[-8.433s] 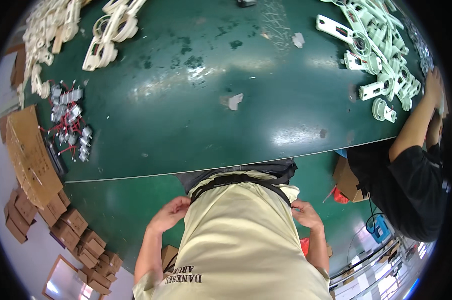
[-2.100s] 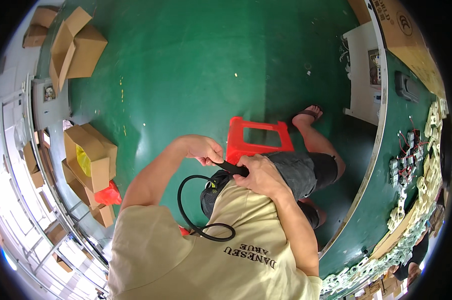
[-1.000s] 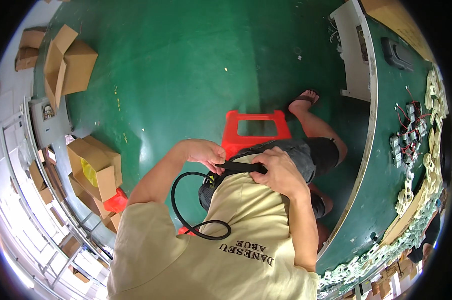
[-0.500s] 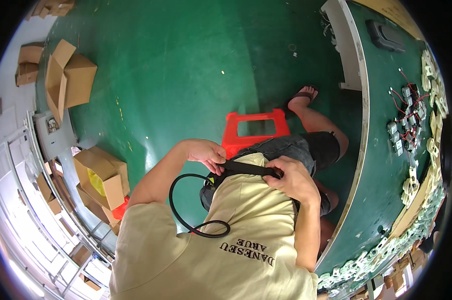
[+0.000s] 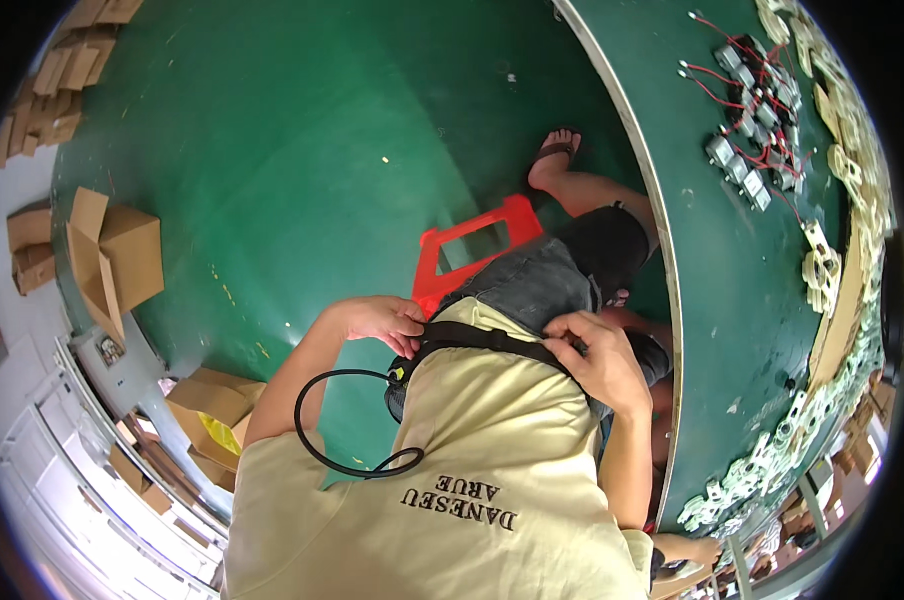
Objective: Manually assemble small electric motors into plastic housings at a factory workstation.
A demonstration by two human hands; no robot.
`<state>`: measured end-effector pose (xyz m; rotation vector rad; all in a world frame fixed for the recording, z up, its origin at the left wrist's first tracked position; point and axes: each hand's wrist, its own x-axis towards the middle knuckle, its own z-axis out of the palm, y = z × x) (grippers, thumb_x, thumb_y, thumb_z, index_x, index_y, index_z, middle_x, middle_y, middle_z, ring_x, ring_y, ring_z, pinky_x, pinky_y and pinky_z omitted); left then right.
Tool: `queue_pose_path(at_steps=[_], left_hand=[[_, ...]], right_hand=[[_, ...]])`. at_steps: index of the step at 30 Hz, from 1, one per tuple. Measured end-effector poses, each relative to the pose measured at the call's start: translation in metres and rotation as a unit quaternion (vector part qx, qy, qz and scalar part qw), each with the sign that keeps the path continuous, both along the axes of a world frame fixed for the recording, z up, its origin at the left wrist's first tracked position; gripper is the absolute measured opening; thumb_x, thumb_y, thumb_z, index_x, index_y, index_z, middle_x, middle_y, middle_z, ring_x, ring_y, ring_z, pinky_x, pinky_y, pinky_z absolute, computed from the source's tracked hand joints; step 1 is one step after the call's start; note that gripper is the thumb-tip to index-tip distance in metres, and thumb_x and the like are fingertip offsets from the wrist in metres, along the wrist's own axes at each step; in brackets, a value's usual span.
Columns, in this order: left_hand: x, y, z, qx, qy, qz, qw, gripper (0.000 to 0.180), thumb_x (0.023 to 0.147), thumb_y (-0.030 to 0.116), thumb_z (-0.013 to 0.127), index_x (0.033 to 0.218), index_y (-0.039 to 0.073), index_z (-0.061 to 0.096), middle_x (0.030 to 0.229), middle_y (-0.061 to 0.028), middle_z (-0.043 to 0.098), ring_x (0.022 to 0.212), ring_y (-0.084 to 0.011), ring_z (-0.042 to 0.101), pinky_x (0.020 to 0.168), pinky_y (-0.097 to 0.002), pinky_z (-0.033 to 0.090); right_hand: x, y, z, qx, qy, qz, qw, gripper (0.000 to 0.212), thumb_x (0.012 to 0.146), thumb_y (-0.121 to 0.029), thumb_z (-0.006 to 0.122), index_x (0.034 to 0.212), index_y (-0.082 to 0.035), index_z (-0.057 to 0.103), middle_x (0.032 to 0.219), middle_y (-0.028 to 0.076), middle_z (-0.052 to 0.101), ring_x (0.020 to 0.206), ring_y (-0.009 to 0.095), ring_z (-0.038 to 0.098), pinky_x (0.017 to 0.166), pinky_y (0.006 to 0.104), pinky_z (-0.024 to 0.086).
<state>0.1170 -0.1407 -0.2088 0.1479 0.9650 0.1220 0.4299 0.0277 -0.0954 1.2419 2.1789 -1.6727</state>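
Observation:
A black waist strap (image 5: 487, 339) runs across the front of my pale yellow T-shirt (image 5: 472, 420). My left hand (image 5: 382, 322) is closed at the strap's left end, its thumb and fingertips pinching the edge by a black pouch (image 5: 397, 398). My right hand (image 5: 600, 360) is bent over the strap's right part, with thumb and fingers drawn together on it; what lies under the fingertips is partly hidden. A black cable (image 5: 300, 415) loops from the pouch across my shirt.
A red plastic stool (image 5: 427, 265) stands before my dark shorts. On my right is a green-topped table (image 5: 712, 290) with small motors on red wires (image 5: 757, 120) and pale plastic parts (image 5: 822, 268). Open cardboard boxes (image 5: 132, 255) stand at left. Another person's arm (image 5: 684, 548) shows at lower right.
The view has turned, bringing more of the table in. The strap now lies along my waist and runs on past my right hand, whose fingers have loosened a little.

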Motion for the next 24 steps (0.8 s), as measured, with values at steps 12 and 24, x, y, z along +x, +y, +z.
queue_pose_path(at_steps=[12, 24], left_hand=[[0.06, 0.058, 0.069, 0.495, 0.199, -0.122, 0.837, 0.038, 0.085, 0.021, 0.072, 0.117, 0.004, 0.065, 0.107, -0.0123, 0.066, 0.1, -0.0306, 0.064, 0.087, -0.0394, 0.053], [0.06, 0.044, 0.058, 0.557, 0.215, -0.119, 0.794, 0.031, 0.087, 0.015, 0.069, 0.115, 0.003, 0.066, 0.104, -0.0132, 0.072, 0.093, -0.0309, 0.069, 0.082, -0.0387, 0.056]], right_hand=[[0.003, -0.033, -0.006, 0.2, 0.045, 0.068, 0.976, 0.016, 0.08, -0.011, 0.073, 0.093, -0.004, 0.071, 0.089, 0.009, 0.068, 0.084, 0.03, 0.065, 0.076, 0.0394, 0.053], [-0.021, -0.046, -0.021, 0.196, 0.072, 0.031, 0.977, 0.01, 0.083, -0.006, 0.07, 0.092, -0.002, 0.07, 0.087, 0.011, 0.065, 0.084, 0.031, 0.064, 0.075, 0.0398, 0.053]])
